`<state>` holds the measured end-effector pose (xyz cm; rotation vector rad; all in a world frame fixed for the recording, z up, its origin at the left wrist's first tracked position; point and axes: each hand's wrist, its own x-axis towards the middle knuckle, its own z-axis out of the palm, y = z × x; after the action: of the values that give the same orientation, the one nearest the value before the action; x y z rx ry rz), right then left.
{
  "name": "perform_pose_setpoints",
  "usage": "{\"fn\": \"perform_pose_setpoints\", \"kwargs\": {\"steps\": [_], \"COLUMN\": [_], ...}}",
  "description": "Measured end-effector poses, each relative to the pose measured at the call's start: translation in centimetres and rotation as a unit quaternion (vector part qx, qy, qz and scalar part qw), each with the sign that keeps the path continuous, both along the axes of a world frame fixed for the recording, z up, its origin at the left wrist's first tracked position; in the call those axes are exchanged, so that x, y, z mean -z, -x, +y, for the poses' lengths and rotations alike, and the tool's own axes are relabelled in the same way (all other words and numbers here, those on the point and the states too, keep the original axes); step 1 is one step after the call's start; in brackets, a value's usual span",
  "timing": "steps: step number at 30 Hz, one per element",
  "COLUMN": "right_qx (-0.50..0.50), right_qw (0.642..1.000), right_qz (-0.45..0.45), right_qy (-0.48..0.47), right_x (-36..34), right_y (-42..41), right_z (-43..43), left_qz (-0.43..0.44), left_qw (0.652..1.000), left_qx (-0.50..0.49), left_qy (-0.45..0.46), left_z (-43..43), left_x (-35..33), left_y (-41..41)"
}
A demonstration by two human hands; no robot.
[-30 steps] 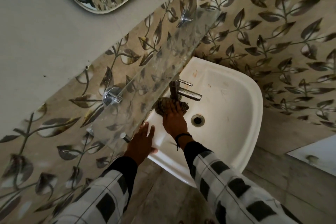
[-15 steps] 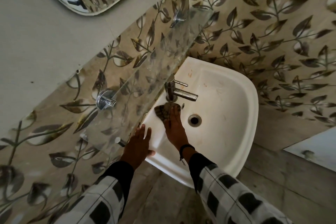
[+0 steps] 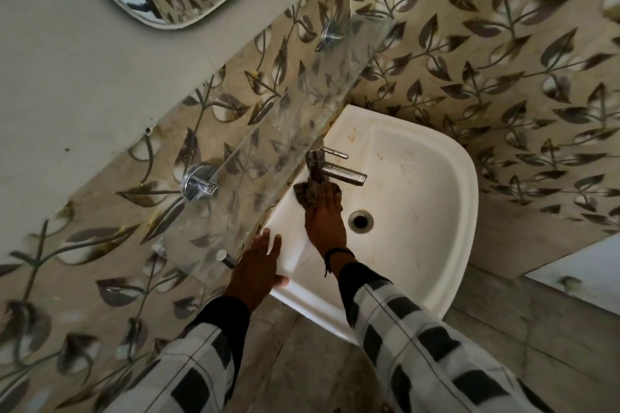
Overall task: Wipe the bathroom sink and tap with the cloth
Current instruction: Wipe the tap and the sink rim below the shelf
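Cloth on the white sink right by the foot of the tap, pressed down under the flat right hand, left hand resting straight-fingered on the sink's near corner.

My right hand pressing the dark cloth at the tap base, my left hand flat on the white sink rim, glass shelf above

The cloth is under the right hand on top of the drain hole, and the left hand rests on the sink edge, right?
Not quite. In the head view the cloth is under the right hand at the foot of the tap; the drain is uncovered. The left hand does rest on the sink edge.
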<state>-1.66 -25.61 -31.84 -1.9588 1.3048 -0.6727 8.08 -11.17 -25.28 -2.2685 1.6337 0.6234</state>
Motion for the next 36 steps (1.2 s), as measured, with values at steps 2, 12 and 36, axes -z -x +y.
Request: {"fn": "perform_pose_setpoints", "kwargs": {"steps": [2,12,36], "right_qx": [0.005,-0.020,-0.141], "right_qw": [1.000,0.999,0.964], "right_qz": [-0.008,-0.029,0.071], "right_qy": [0.000,-0.003,0.215], "right_x": [-0.1,0.5,-1.4], "right_y": [0.0,1.3,1.9], "right_z": [0.5,-2.3,0.3], "left_qz": [0.004,0.018,0.020], "left_qw": [1.000,1.000,1.000], "left_qx": [-0.004,-0.011,-0.010], "left_qy": [-0.001,0.007,0.004], "left_z": [0.0,0.0,0.2], "left_x": [0.2,1.0,0.9], "left_y": [-0.1,-0.4,-0.6]}}
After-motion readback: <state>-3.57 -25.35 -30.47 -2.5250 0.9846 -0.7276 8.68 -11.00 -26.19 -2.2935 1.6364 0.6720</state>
